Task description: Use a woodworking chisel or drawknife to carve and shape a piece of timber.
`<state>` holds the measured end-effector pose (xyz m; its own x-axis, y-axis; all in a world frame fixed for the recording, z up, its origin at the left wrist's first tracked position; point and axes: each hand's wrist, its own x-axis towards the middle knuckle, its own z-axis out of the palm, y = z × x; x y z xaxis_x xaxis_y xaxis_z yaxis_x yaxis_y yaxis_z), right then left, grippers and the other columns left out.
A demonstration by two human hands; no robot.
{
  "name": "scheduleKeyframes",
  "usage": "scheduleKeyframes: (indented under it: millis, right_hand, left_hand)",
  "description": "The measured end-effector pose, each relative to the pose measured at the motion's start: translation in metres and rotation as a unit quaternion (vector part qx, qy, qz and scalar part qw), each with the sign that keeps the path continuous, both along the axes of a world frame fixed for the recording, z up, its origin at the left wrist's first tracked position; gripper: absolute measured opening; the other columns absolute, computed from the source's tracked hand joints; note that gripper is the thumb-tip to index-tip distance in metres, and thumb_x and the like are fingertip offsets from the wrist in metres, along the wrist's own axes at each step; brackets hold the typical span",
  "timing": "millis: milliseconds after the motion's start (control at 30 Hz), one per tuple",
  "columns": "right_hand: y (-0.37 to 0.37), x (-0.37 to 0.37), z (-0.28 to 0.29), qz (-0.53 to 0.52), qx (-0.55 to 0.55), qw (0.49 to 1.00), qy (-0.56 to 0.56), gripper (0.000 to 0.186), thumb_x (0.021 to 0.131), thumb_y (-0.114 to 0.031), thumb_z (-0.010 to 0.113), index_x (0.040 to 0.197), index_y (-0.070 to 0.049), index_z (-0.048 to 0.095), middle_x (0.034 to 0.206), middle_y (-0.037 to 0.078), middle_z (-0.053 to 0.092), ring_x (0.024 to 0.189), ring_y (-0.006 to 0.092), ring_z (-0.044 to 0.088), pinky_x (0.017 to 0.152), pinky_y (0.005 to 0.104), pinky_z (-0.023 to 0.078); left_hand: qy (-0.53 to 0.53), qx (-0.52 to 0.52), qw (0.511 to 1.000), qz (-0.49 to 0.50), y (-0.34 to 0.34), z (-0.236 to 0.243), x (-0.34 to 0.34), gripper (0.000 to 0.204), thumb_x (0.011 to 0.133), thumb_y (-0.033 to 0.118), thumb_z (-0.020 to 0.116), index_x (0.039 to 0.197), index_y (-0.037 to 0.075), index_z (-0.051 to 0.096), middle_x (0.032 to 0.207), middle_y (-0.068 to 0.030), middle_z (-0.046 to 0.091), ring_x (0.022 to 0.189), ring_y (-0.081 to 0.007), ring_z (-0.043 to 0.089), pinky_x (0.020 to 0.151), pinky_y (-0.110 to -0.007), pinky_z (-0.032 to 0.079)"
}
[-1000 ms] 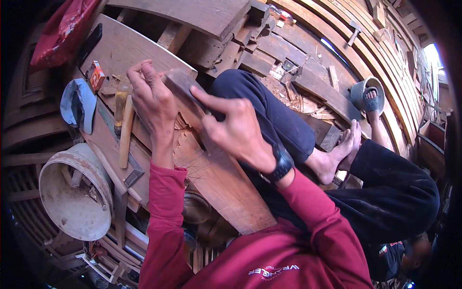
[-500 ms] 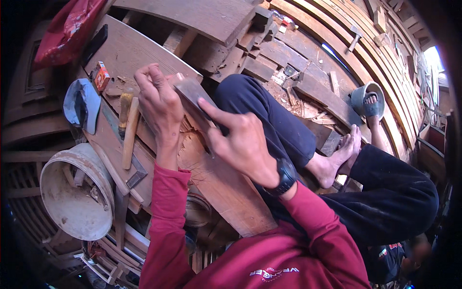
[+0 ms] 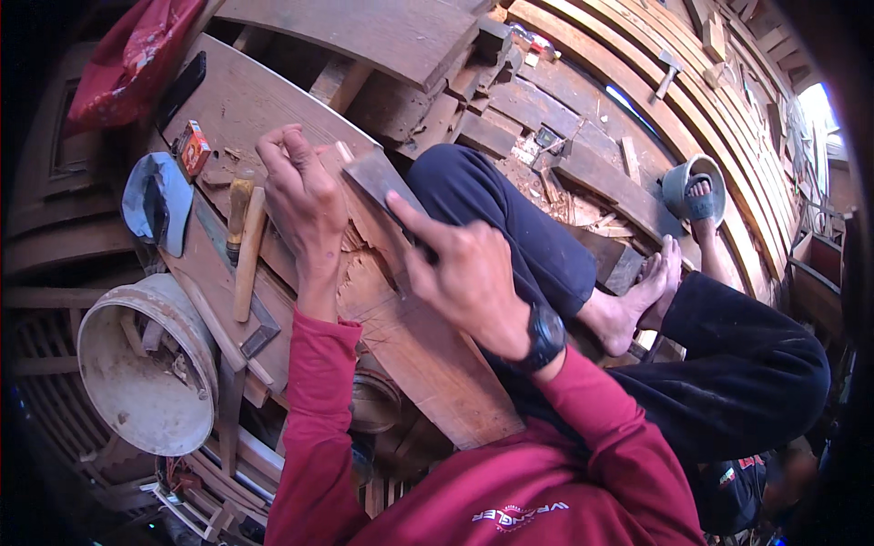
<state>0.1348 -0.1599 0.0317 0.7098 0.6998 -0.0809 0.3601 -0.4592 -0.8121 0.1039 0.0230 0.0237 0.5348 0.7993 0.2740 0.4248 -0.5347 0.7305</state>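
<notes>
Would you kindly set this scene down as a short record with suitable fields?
Right hand: gripping a flat grey metal tool, index finger extended along it
Left hand: curled, left of the tool; its hold unclear
Below the hands: scratched wooden plank
Lower left: whitish bucket containing wood scraps
Upper right: hammer lying on long boards

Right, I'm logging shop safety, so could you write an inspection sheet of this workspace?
Surface: wooden board, scratched, with a splintered patch.
Job's things: flat grey tool over the board; contact unclear.
Clutter: yellow-handled tool, wooden handle, orange box and light-blue cap, at the left.
Left grip: fingers curled; anything held is hidden.
Right grip: holds the flat grey tool, index finger on it.
Cables: nothing seen.
Surroundings: white bucket holding wood scraps, hammer on planks, sandalled foot at a grey bucket.
</notes>
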Motion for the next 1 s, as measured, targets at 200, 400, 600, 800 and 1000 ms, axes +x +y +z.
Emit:
scheduleKeyframes:
  millis: [200,400,600,800,1000]
  right_hand:
    - [0.004,0.004,-0.002,0.008,-0.004,0.996,-0.093,0.052,0.081,-0.016,0.065,0.132,-0.023,0.067,0.056,0.017,0.059,0.05,0.0341,0.062,0.052,0.0454,0.052]
    - [0.006,-0.001,-0.006,0.013,-0.003,0.992,-0.126,0.057,0.081,-0.015,0.064,0.137,-0.023,0.063,0.058,0.013,0.061,0.05,0.0305,0.062,0.05,0.0441,0.05]
    - [0.004,-0.006,-0.004,0.011,-0.024,0.994,-0.109,0.055,0.081,-0.015,0.065,0.135,-0.024,0.065,0.056,0.014,0.06,0.052,0.03,0.064,0.051,0.0432,0.052]
    - [0.029,0.02,-0.009,0.009,-0.012,0.992,-0.127,0.054,0.081,-0.019,0.062,0.136,-0.019,0.064,0.059,0.018,0.062,0.055,0.0361,0.065,0.056,0.0475,0.053]
    - [-0.008,0.037,0.003,-0.019,-0.005,0.995,-0.102,0.054,0.08,-0.013,0.061,0.132,0.002,0.054,0.065,0.02,0.065,0.057,0.0402,0.065,0.055,0.0497,0.052]
  left_hand:
    - [-0.008,0.005,1.0,0.008,0.002,0.003,0.003,0.044,0.109,0.036,0.033,0.116,-0.002,0.055,0.085,-0.0162,0.066,0.083,-0.0278,0.062,0.082,-0.039,0.047]
    - [-0.005,0.003,1.0,0.001,0.004,-0.001,0.002,0.046,0.109,0.038,0.033,0.116,-0.001,0.055,0.086,-0.0165,0.067,0.085,-0.0293,0.064,0.083,-0.04,0.048]
    - [-0.005,-0.007,1.0,0.005,0.002,0.0,0.0,0.047,0.109,0.039,0.033,0.117,-0.001,0.055,0.086,-0.0168,0.068,0.086,-0.0312,0.065,0.082,-0.041,0.048]
    - [-0.007,0.007,1.0,-0.004,0.001,-0.001,0.0,0.047,0.109,0.039,0.034,0.115,-0.002,0.056,0.087,-0.0175,0.067,0.085,-0.0316,0.065,0.081,-0.041,0.048]
    - [0.002,0.006,1.0,-0.005,0.0,0.0,-0.001,0.049,0.108,0.041,0.033,0.112,-0.001,0.059,0.089,-0.0178,0.067,0.086,-0.0313,0.064,0.08,-0.041,0.047]
